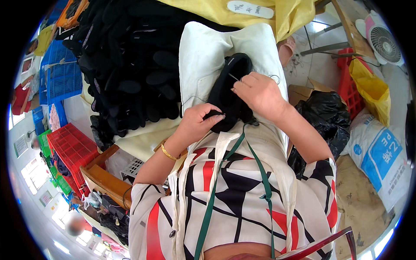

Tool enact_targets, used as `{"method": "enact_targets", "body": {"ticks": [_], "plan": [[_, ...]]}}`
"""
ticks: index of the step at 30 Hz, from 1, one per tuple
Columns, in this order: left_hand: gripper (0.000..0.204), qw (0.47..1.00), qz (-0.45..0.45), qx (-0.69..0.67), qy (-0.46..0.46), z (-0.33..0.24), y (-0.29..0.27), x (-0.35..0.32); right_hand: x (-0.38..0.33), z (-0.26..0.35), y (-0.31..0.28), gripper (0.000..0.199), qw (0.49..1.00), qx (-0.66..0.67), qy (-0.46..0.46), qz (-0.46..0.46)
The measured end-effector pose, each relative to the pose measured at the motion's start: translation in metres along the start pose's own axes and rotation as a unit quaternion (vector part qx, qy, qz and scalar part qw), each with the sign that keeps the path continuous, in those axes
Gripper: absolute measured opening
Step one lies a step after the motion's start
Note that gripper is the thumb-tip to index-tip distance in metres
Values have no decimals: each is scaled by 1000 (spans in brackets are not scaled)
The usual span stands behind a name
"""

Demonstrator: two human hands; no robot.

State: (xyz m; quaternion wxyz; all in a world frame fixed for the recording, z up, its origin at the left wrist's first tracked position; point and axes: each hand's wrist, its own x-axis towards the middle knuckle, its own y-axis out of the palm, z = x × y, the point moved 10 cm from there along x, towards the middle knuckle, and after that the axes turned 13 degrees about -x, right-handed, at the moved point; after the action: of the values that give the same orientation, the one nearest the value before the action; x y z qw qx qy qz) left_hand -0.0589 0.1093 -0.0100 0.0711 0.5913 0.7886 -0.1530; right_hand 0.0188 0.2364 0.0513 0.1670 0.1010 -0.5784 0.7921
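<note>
A black cloth shoe (221,89) lies on a white cloth (195,47) over my lap, its opening facing up. My left hand (199,123) pinches the shoe's near left edge between thumb and fingers. Above the opening, my right hand (260,95) is closed on a thin, shiny needle (234,77) that points into the shoe. Dark thread loops out beside the right hand, and another strand shows left of the shoe. The right fingertips are partly hidden.
A large heap of black shoes (134,65) fills the table at the left. Wooden drawer (104,177) and red crate (73,145) stand nearer on that side. At the right are a black plastic bag (325,117), a white sack (377,156) and a fan (383,43).
</note>
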Motion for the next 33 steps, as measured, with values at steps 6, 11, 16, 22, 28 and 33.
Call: {"method": "enact_targets", "body": {"ticks": [6, 11, 16, 22, 28, 33], "plan": [[25, 1000, -18, -1, -17, 19, 1, -2, -3, 11, 85, 28, 668, 663, 327, 82], [25, 991, 12, 107, 81, 6, 6, -3, 17, 2, 95, 28, 601, 684, 414, -7], [24, 991, -6, 122, 61, 17, 10, -4, 19, -18, 112, 32, 544, 711, 443, -44], [42, 993, -93, 68, 14, -2, -14, -28, 8, -25, 94, 29, 581, 715, 386, -33], [62, 980, -124, 91, -128, 30, -13, -56, 17, 12, 55, 27, 631, 713, 304, -38], [43, 973, -191, 33, -122, 10, -38, -57, 20, 35, -4, 25, 831, 518, 191, -71]]}}
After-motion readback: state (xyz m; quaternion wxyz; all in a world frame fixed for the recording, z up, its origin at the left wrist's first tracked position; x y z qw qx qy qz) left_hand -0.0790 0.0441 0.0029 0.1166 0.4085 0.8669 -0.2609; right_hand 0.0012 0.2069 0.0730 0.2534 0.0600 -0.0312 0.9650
